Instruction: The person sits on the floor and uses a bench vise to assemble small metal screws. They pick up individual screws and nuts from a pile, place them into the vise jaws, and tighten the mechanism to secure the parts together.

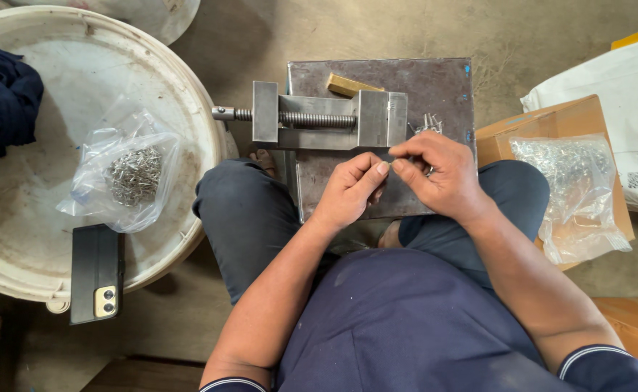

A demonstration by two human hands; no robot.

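- Left hand and right hand meet fingertip to fingertip, pinching a tiny metal piece; its direction is too small to tell.
- Vise at twelve o'clock, screw running nine to three.
- Bag of metal bits at nine o'clock.

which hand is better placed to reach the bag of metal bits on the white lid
Left, likely. The left hand is nearer the bag on the white lid; the right hand sits farther away.

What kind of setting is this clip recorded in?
Probably a small workshop, worked from the floor: a metal vise on a steel plate, clear bags of small metal parts, and cardboard boxes on bare concrete.
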